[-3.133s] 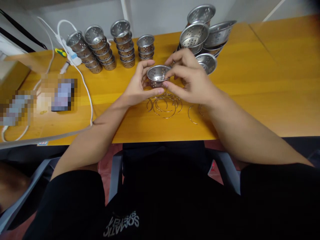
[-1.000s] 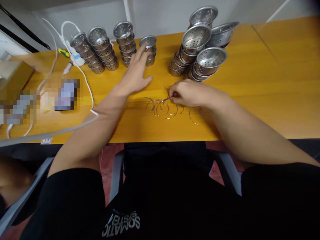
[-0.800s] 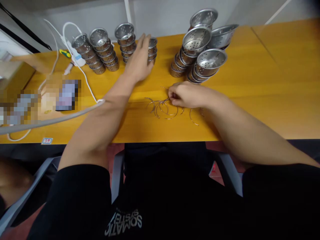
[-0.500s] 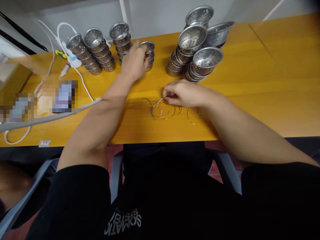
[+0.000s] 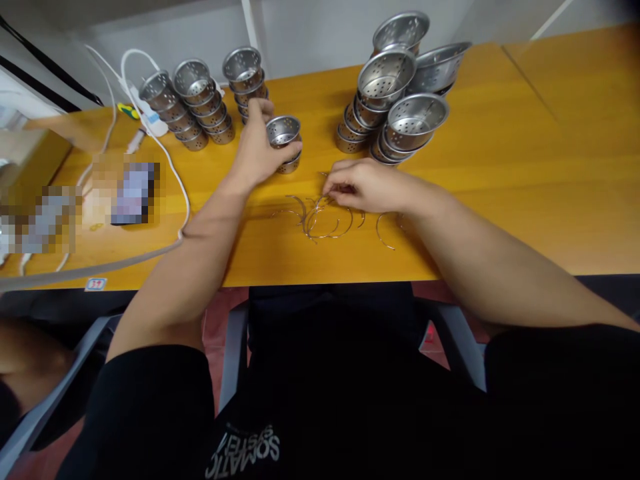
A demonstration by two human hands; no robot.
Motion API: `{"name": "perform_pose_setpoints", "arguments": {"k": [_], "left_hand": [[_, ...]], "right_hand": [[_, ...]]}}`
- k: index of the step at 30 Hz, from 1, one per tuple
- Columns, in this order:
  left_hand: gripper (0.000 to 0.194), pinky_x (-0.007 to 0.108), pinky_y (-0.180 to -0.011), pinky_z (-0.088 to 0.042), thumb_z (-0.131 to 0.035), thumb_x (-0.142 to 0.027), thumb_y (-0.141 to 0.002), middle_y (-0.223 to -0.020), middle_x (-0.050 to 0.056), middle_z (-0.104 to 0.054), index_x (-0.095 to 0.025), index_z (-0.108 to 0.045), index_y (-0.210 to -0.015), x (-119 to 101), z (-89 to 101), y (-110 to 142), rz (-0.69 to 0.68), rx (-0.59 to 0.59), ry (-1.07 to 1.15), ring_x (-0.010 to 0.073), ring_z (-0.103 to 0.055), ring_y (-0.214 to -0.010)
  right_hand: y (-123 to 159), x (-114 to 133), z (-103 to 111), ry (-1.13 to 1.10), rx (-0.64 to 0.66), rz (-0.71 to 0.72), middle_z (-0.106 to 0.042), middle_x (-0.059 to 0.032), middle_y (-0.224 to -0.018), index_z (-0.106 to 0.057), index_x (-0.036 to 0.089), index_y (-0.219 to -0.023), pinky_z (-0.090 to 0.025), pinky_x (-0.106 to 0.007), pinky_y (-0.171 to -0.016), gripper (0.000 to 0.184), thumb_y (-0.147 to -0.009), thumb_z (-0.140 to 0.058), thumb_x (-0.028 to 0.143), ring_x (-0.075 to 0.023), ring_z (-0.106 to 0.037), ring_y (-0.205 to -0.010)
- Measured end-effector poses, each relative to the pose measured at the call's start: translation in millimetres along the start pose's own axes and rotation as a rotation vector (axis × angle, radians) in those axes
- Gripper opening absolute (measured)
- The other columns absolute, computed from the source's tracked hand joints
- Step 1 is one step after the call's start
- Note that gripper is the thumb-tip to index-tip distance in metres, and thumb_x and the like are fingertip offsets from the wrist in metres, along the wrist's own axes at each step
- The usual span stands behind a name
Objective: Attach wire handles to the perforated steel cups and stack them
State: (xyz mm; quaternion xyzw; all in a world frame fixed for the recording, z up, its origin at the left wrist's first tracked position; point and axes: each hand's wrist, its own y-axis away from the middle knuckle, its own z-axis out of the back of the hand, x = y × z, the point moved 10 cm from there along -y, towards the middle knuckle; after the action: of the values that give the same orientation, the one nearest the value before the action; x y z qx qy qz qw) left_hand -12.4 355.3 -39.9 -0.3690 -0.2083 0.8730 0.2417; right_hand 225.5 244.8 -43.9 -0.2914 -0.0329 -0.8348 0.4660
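- The left hand [image 5: 253, 150] is wrapped around the short stack of perforated metal cups [image 5: 283, 135], thumb in front and fingers behind, near the upper middle of the frame.
- Just now this stack has come down from the back of the table [image 5: 540, 180], so it sits closer to the wire arcs [image 5: 305, 220] at centre frame. That seems to put both sets of parts within easy reach.
- The right hand [image 5: 373, 187] stays low over the arcs, fingers curled near together; whether they pinch one, I cannot tell.
- The hands are apart.
- Taller cup stacks [image 5: 200, 93] stand unmoved, upper left; wider perforated bowls [image 5: 385, 77], upper right.
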Motion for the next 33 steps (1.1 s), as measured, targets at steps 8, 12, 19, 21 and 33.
{"name": "perform_pose_setpoints", "arguments": {"k": [8,12,19,21,33], "left_hand": [[0.054,0.077,-0.128,-0.071,-0.079,-0.077,-0.112,-0.118,0.003,-0.093,-0.043,-0.07,-0.153,7.2,-15.6,10.4,-0.017,0.086,0.074,0.0358,-0.09,-0.141],[0.058,0.079,-0.137,-0.065,-0.077,-0.083,-0.111,-0.128,0.003,-0.094,-0.048,-0.068,-0.157,7.8,-7.4,10.7,0.01,0.075,-0.003,0.0354,-0.083,-0.159],[0.078,0.07,-0.158,-0.048,-0.077,-0.089,-0.116,-0.174,0.006,-0.078,-0.046,-0.052,-0.176,-21.2,8.0,12.0,-0.033,-0.034,-0.026,0.0332,-0.053,-0.189],[0.102,0.066,-0.154,-0.054,-0.087,-0.102,-0.105,-0.182,0.01,-0.068,-0.045,-0.044,-0.178,-35.2,2.0,16.1,-0.076,-0.098,0.068,0.0378,-0.06,-0.181],[0.122,0.064,-0.132,-0.071,-0.113,-0.109,-0.071,-0.143,0.013,-0.083,-0.026,-0.069,-0.15,-7.7,-66.1,20.9,-0.121,0.02,0.273,0.0434,-0.087,-0.14]], "right_hand": [[-0.2,-2.0,4.7,-0.02,-0.037,0.006,-0.087,-0.0108,-0.117,-0.092,0.028,-0.116,-0.058,-0.044,-0.093,0.023,-0.123,-0.078,0.045,-0.0299,-0.077,-0.1],[0.7,-6.3,6.0,-0.018,-0.047,-0.02,-0.089,-0.0105,-0.119,-0.094,0.029,-0.119,-0.06,-0.045,-0.095,0.025,-0.123,-0.078,0.047,-0.0301,-0.079,-0.101],[1.3,-6.6,5.9,-0.022,-0.052,-0.006,-0.09,-0.0115,-0.12,-0.095,0.028,-0.12,-0.06,-0.046,-0.097,0.023,-0.123,-0.076,0.041,-0.031,-0.081,-0.103],[1.2,-4.9,4.7,-0.034,-0.036,0.006,-0.09,-0.0111,-0.121,-0.095,0.029,-0.119,-0.061,-0.046,-0.098,0.022,-0.123,-0.077,0.042,-0.031,-0.081,-0.102],[2.7,-3.4,5.4,-0.057,-0.07,0.084,-0.09,-0.0112,-0.118,-0.096,0.026,-0.122,-0.061,-0.043,-0.096,0.024,-0.125,-0.076,0.04,-0.0281,-0.08,-0.099]]}}
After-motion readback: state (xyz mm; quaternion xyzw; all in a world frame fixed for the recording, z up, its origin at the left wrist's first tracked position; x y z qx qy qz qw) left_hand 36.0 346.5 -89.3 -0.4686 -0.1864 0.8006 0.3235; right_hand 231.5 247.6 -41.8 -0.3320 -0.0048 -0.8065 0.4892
